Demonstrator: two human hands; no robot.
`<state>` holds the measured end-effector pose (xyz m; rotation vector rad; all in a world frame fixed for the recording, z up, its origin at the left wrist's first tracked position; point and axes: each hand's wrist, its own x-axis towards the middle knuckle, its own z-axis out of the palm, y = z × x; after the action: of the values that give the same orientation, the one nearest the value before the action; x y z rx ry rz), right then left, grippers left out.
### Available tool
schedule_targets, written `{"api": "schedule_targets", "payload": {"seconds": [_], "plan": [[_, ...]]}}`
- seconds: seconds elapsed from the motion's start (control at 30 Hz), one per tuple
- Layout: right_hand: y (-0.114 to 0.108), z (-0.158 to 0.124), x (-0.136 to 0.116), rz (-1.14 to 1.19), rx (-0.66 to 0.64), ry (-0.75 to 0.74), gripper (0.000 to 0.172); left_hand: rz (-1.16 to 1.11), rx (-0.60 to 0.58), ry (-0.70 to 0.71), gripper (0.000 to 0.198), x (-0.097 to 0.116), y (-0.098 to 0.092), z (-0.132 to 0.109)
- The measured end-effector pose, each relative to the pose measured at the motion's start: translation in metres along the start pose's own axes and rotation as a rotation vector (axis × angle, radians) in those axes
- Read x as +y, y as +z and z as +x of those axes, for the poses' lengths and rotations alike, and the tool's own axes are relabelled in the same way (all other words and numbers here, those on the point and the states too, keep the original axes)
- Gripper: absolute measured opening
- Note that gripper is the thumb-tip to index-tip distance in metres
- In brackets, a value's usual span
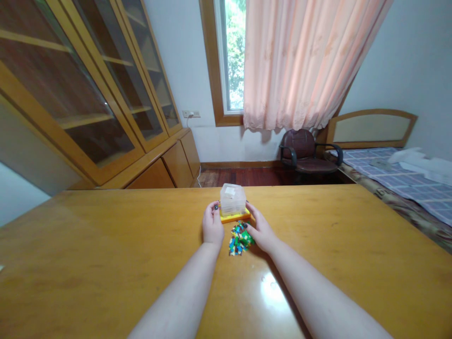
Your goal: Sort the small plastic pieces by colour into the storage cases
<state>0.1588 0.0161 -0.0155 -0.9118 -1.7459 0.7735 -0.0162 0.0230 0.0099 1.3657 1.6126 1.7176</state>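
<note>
A clear plastic box [233, 200] with a small white label stands near the far edge of the table, on or against a flat yellow-orange tray [235, 218]. My left hand [213, 223] grips the box's left side, thumb toward me and fingers partly hidden behind it. On the right side, my right hand [262, 229] holds the box with its fingers, while its thumb stretches over a heap of small building bricks [239, 241]. The bricks are green, blue, yellow, white and dark red, lying just in front of the tray. Dark polish shows on the thumbnails.
The wooden table [106, 263] spreads wide on both sides. Behind it stand a glass-door cabinet [116, 80] on the left, a brown armchair [306, 151] and a bed [402, 165] on the right. A pink curtain [300, 61] hangs at the window.
</note>
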Motion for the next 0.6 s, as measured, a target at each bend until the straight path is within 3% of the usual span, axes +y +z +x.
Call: {"api": "schedule_targets", "payload": {"seconds": [0.6], "plan": [[-0.0027, 0.0001, -0.0076, -0.011, 0.004, -0.018, 0.062, -0.004, -0.011, -0.005, 0.023, -0.0011, 0.0007, 0.0009]]}}
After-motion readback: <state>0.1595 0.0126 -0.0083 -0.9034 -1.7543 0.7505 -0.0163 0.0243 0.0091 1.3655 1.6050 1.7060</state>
